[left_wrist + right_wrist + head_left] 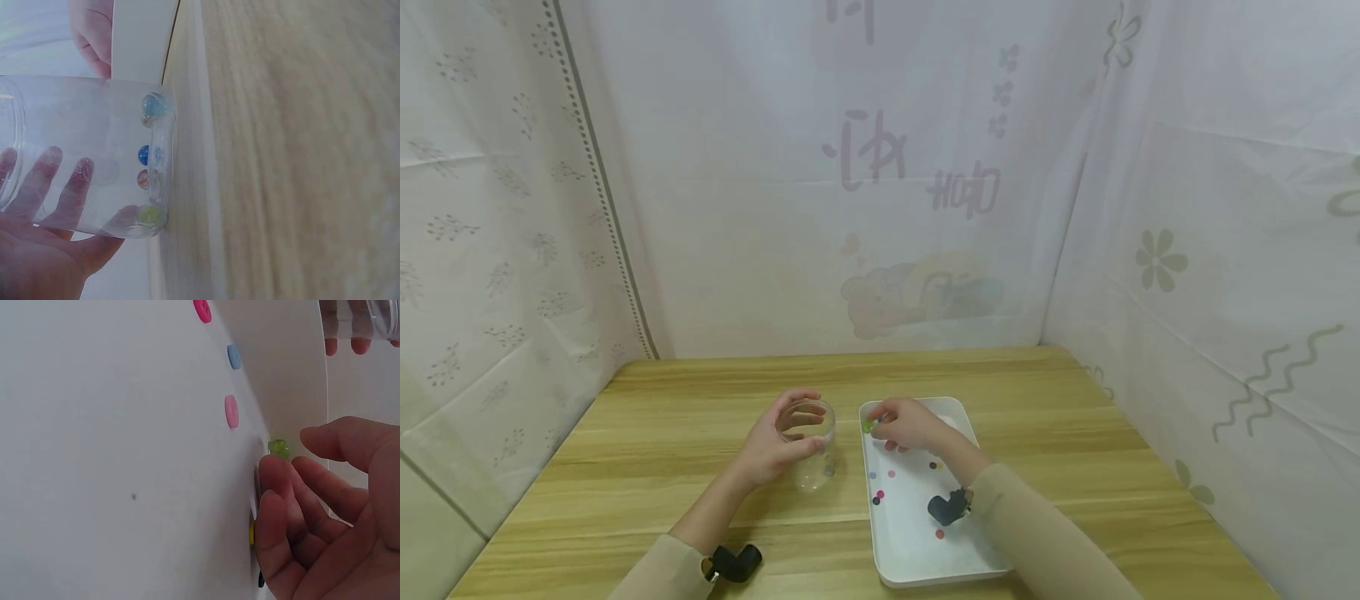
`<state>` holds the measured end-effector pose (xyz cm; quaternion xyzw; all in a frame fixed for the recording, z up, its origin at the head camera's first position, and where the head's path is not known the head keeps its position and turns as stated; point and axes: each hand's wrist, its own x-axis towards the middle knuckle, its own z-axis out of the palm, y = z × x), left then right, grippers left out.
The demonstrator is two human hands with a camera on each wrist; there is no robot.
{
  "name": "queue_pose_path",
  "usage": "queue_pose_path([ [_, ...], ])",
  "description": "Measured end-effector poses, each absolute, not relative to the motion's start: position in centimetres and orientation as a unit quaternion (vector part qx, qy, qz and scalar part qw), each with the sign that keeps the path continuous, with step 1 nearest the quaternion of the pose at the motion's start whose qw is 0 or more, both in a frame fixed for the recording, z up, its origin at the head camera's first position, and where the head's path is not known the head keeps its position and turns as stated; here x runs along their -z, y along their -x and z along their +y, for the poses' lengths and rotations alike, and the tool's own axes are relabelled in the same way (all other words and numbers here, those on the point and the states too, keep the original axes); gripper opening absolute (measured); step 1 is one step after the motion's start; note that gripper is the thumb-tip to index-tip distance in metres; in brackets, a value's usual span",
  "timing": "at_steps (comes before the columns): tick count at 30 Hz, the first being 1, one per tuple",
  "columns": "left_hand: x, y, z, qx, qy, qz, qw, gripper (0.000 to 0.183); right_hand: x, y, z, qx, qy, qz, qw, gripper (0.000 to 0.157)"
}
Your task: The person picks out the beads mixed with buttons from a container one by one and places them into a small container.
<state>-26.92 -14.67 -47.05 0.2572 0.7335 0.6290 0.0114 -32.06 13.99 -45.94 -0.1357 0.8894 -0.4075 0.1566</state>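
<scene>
the left hand (pixel 775 442) is gripping a clear jar (pixel 100 125) that is standing upright on the counter (pixel 700 433) beside the tray (pixel 917 554), probably steadying it. marbles (pixel 152 104) are resting at its bottom. the right hand (pixel 910 423) is hovering over the tray, thumb and fingers apart; a green marble (pixel 279 449) is lying just beyond the tips, and i cannot tell whether they are touching it. the tray's raised wall is likely keeping the scattered buttons (pixel 232 412) from straying.

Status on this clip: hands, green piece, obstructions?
Left hand grips clear jar, marbles inside. Right hand at green piece by tray wall, grip unclear. Loose buttons nearby; no obstruction visible.
</scene>
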Motion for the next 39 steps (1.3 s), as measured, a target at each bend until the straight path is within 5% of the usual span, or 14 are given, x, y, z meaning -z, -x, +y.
queue_pose_path([
  [39,47.2,26.8,-14.8,-0.624,-0.257,0.738,0.01,0.07,48.0,31.9,13.8,0.438,0.143,0.877,0.136,0.024],
])
